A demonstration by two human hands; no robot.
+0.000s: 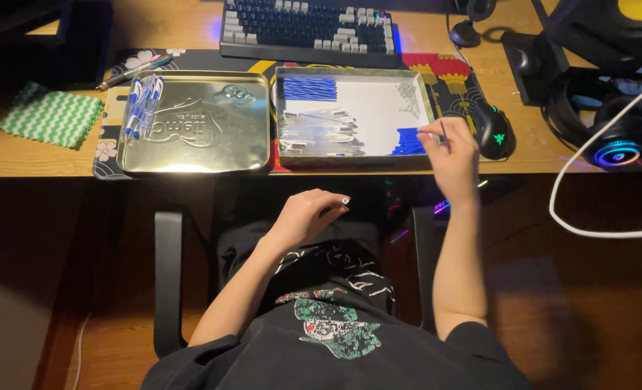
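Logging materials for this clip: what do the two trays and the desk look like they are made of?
Left tray: likely thin metal, a shiny gold-toned tin lid with embossed relief and glare. Right tray: seemingly the same metal at its rim, its floor white, perhaps paper-lined. Desk: wood or wood-look laminate, matte with visible grain.

keyboard (308,29): far rows cut by the top edge
headset (617,137): partly out of frame at right
clear parts (317,130): too small to identify
right hand (451,155): thin item pinched in fingers, too small to tell
cable (588,180): runs off right edge
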